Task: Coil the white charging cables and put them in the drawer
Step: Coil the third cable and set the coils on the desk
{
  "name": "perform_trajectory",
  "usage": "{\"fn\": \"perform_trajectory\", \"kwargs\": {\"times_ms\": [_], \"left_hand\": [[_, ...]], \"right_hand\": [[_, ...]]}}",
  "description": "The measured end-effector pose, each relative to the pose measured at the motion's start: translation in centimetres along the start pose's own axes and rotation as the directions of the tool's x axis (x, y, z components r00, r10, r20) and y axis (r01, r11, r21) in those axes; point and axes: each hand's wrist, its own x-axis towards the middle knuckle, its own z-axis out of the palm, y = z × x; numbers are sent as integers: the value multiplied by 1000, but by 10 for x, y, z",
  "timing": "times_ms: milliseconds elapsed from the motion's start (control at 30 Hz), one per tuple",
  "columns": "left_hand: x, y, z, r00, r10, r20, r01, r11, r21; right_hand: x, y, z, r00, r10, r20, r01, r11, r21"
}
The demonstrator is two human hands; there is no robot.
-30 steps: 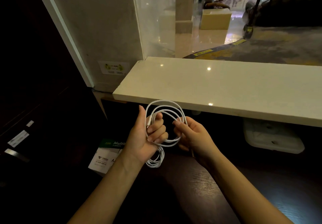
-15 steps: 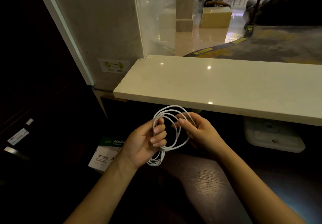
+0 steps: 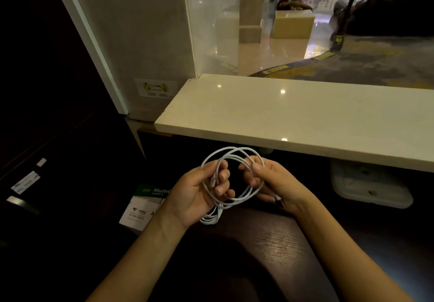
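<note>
Two hands show: the left hand (image 3: 192,193) and the right hand (image 3: 274,184). One white cable bundle (image 3: 231,177) runs between their fingers. One white box (image 3: 143,207) sits beside the left fingers; one pale tray (image 3: 366,189) lies beyond the right fingers.

We are behind a service desk in a public lobby. At 12 o'clock, a pale stone counter (image 3: 293,118) meets a glass partition (image 3: 234,31). Beyond it at 1 o'clock we see polished flooring (image 3: 270,52), a column (image 3: 250,5) and patterned carpet (image 3: 375,64). A dark wooden worktop (image 3: 281,243) sits below the counter.
</note>
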Motion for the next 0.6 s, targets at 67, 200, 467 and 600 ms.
{"fn": "perform_trajectory", "kwargs": {"times_ms": [67, 200, 467, 600], "left_hand": [[-2, 1, 0, 999, 16, 50, -12, 997, -82], [-3, 3, -7, 968, -20, 251, 82, 968, -237], [-16, 2, -13, 987, -152, 45, 143, 977, 161], [-17, 7, -23, 992, 36, -122, 22, 895, 445]], "right_hand": [[0, 3, -2, 1000, -8, -29, 10, 998, 68], [-2, 5, -2, 933, -124, -338, 48, 973, -226], [-15, -7, -17, 630, -481, -610, 119, 836, -536], [-28, -17, -21, 739, -421, -525, 26, 798, -603]]}}
